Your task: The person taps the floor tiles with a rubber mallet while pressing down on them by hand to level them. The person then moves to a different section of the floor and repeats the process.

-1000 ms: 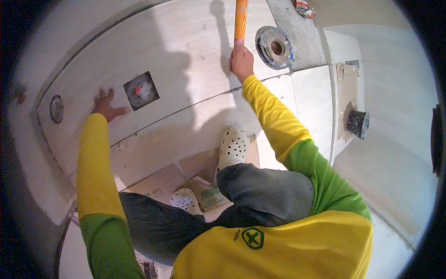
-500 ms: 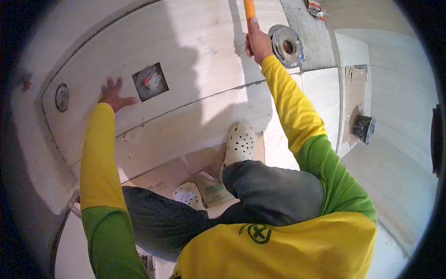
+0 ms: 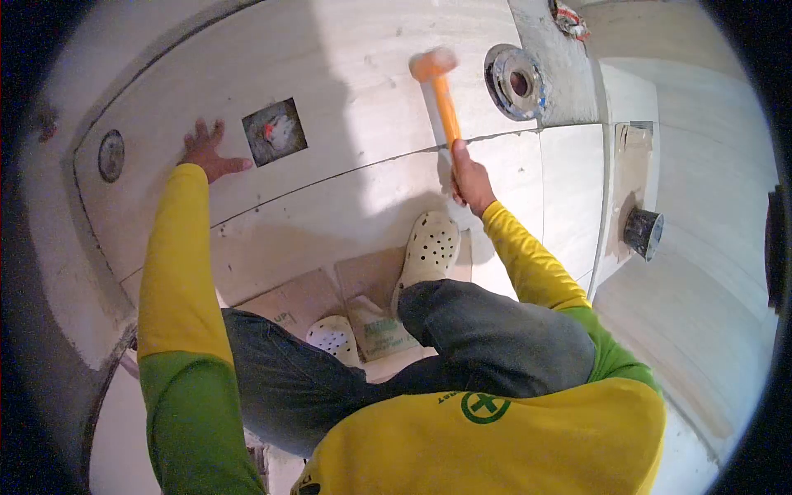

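My right hand [image 3: 473,180] is closed round the orange handle of a mallet [image 3: 445,103]. The mallet's head, slightly blurred, is over the large pale tile [image 3: 371,74], left of a round flange [image 3: 516,82]; whether it touches the tile I cannot tell. Fingers spread, my left hand [image 3: 212,152] rests on the same tile at the left and holds nothing. Just right of that hand is a square cutout [image 3: 275,132] with rough grey material and a bit of red inside.
A round opening [image 3: 110,156] lies at the far left. Cardboard [image 3: 301,307] is under my cream clogs [image 3: 431,245]. A dark cup-shaped object [image 3: 643,233] stands at the right beside a cardboard strip [image 3: 632,169]. A crumpled wrapper [image 3: 571,22] lies at the top right.
My right hand has moved down and toward my body with the mallet, and its head has come into view. My left hand remains spread on the tile. The view has shifted slightly.
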